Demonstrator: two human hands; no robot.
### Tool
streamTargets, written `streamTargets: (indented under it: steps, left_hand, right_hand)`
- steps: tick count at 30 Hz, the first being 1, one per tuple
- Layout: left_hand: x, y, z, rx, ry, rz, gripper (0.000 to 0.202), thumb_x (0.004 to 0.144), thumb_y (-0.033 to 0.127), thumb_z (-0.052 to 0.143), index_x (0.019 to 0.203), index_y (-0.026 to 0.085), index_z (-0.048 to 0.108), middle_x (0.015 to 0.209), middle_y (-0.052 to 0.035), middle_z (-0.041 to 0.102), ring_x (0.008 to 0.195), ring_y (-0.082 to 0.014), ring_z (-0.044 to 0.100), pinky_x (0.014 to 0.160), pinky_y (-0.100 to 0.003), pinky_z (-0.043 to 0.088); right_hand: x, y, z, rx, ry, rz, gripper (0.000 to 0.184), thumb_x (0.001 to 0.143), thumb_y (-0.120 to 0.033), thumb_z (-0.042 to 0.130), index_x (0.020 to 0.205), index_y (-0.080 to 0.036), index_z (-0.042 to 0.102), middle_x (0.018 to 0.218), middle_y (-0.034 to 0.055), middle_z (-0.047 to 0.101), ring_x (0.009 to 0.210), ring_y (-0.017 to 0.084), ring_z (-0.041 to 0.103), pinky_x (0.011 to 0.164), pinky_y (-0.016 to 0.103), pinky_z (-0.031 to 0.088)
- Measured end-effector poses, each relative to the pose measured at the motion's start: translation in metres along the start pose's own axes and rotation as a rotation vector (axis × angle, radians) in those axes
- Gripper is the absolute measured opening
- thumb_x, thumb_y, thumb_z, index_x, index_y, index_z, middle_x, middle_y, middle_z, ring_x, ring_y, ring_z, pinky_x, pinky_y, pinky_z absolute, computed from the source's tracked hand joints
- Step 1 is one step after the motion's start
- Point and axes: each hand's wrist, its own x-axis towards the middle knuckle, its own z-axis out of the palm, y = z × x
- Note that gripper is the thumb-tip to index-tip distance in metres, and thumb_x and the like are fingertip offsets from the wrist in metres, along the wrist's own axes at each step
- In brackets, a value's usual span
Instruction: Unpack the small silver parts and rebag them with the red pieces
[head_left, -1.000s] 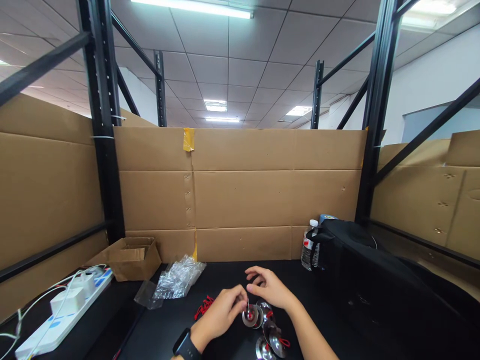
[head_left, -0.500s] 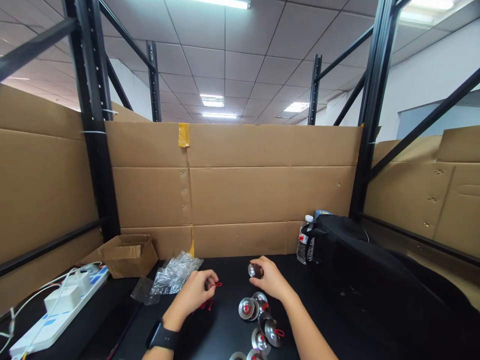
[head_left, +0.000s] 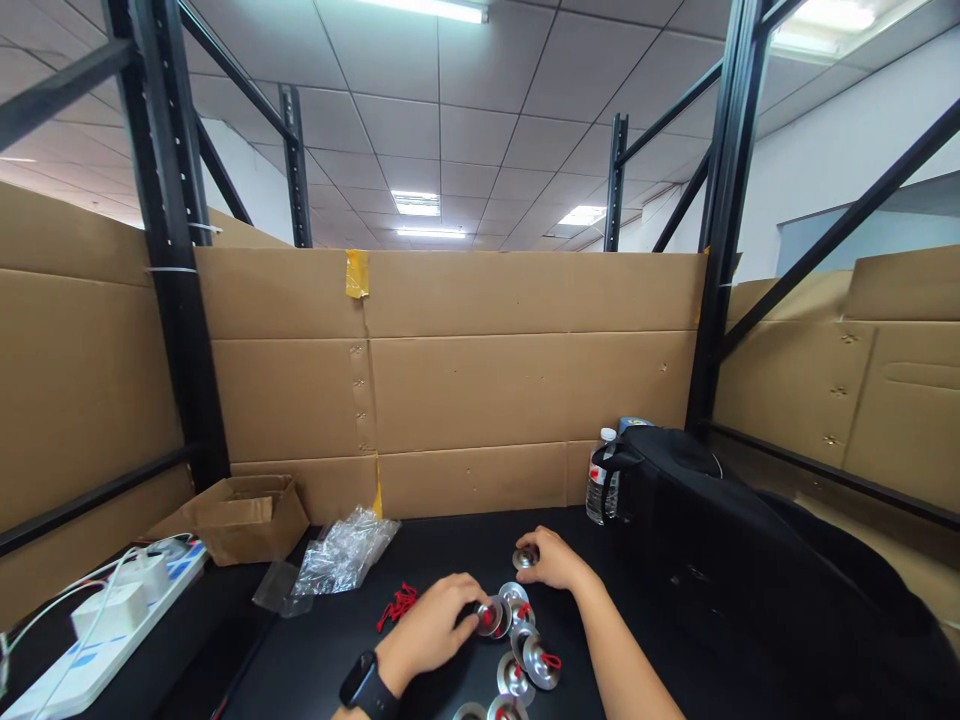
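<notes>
Several small silver cymbal-like discs with red cords (head_left: 525,650) lie in a cluster on the black table (head_left: 420,560). My left hand (head_left: 435,628), with a black watch on the wrist, has its fingers curled round one disc with a red centre (head_left: 489,618). My right hand (head_left: 553,562) pinches another silver disc (head_left: 523,556) just beyond the cluster. A small bundle of red cords (head_left: 396,603) lies left of my left hand.
Crumpled clear plastic bags (head_left: 341,552) and an open cardboard box (head_left: 238,518) sit at the back left. A white power strip (head_left: 97,625) with plugs is at the far left. A water bottle (head_left: 600,488) and a black bag (head_left: 720,560) stand at right. Cardboard walls surround the table.
My left hand moved from the red cords back right to a disc in the cluster. My right hand lowered slightly with its disc. The camera tilted a little.
</notes>
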Motion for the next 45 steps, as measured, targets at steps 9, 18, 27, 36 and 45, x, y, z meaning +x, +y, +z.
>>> streamTargets:
  steps: [9, 18, 27, 36, 45]
  left_hand:
    - [0.007, -0.001, 0.016, -0.028, 0.028, -0.022, 0.013, 0.088, 0.021, 0.065, 0.096, 0.024, 0.075, 0.104, -0.0031, 0.069, 0.1, -0.0189, 0.061, 0.092, -0.028, 0.043]
    - [0.004, -0.008, 0.013, 0.003, 0.037, -0.08, 0.01, 0.087, 0.015, 0.059, 0.086, 0.021, 0.067, 0.096, -0.0031, 0.069, 0.091, -0.0183, 0.062, 0.081, -0.026, 0.042]
    - [0.011, -0.015, -0.01, -0.454, 0.427, -0.052, 0.021, 0.097, 0.035, 0.05, 0.098, 0.018, 0.063, 0.095, -0.0057, 0.07, 0.089, -0.0187, 0.064, 0.081, -0.026, 0.047]
    - [0.021, -0.013, 0.003, -0.585, 0.44, -0.07, 0.025, 0.095, 0.039, 0.054, 0.096, 0.017, 0.065, 0.095, -0.0074, 0.071, 0.092, -0.0206, 0.064, 0.087, -0.029, 0.048]
    - [0.003, -0.019, -0.026, -0.04, 0.401, -0.119, 0.025, 0.099, 0.034, 0.045, 0.091, 0.02, 0.064, 0.089, -0.0059, 0.07, 0.084, -0.02, 0.064, 0.08, -0.029, 0.044]
  right_hand:
    - [-0.003, -0.003, -0.005, -0.007, 0.055, 0.061, 0.067, 0.058, -0.029, 0.086, 0.123, -0.022, 0.068, 0.119, 0.0103, 0.067, 0.112, 0.028, 0.064, 0.094, 0.034, 0.047]
    - [-0.009, -0.042, -0.009, 0.235, 0.069, -0.245, 0.038, 0.074, -0.022, 0.075, 0.112, -0.022, 0.072, 0.111, 0.0067, 0.068, 0.093, 0.019, 0.065, 0.081, 0.029, 0.052]
    - [-0.022, -0.102, 0.017, 0.68, -0.047, -0.358, 0.061, 0.069, -0.029, 0.082, 0.127, -0.025, 0.065, 0.118, 0.0072, 0.069, 0.082, 0.018, 0.071, 0.069, 0.029, 0.056]
    - [-0.028, -0.113, 0.009, 0.411, 0.172, -0.437, 0.049, 0.063, -0.021, 0.078, 0.112, -0.024, 0.074, 0.093, 0.003, 0.072, 0.075, 0.017, 0.067, 0.065, 0.026, 0.053]
    - [-0.019, -0.095, 0.003, 0.245, 0.242, -0.337, 0.048, 0.066, -0.02, 0.073, 0.114, -0.021, 0.073, 0.101, 0.0066, 0.073, 0.083, 0.019, 0.067, 0.08, 0.03, 0.054]
